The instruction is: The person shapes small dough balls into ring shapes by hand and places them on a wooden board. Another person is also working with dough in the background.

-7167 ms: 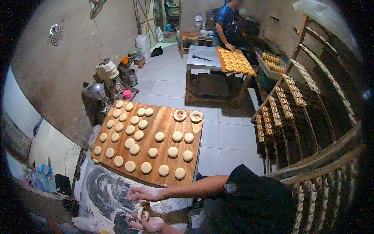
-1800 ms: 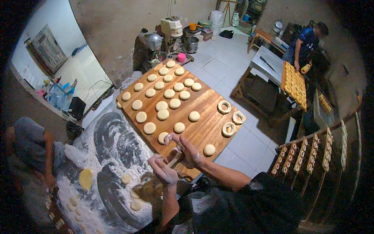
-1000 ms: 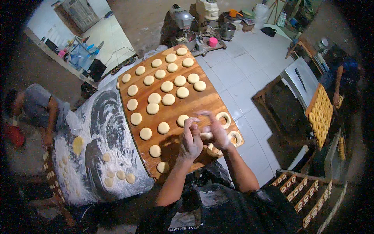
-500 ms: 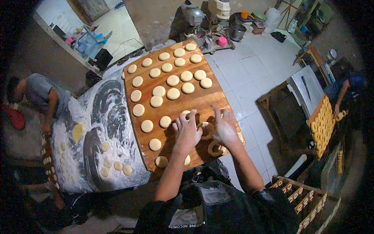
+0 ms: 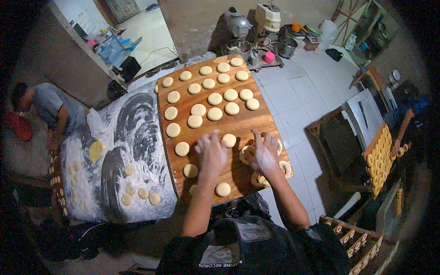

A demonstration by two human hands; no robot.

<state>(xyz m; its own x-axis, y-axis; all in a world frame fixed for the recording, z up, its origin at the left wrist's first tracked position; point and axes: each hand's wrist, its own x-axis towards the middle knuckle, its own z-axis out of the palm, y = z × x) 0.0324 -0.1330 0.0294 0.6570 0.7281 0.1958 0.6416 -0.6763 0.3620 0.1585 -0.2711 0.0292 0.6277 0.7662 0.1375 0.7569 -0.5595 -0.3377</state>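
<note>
My left hand (image 5: 212,153), floury and blurred by motion, is low over the wooden board (image 5: 238,123) with its fingers apart. A pale dough round (image 5: 228,140) lies just right of it; the board right under the hand is hidden. My right hand (image 5: 266,153) is spread above the board's right side, fingers stretched out. By its thumb lies a dough ring (image 5: 247,155), partly covered by the hand. Nearer me, another dough ring (image 5: 260,179) sits beside my right wrist, and one more ring (image 5: 285,169) lies at the board's right edge. Several uncut rounds (image 5: 214,98) fill the far half.
Left of the board, a floured table (image 5: 137,160) carries several dough rounds (image 5: 143,193). One person (image 5: 59,107) crouches at far left; another person's arm (image 5: 403,128) reaches toward a tray of rings (image 5: 379,156). A rack of rings (image 5: 357,243) stands at lower right; a mixer (image 5: 238,27) stands behind.
My left hand has moved left, away from the dough ring between my hands, uncovering the round now beside it. My right hand stays near that ring. The whole view has shifted slightly.
</note>
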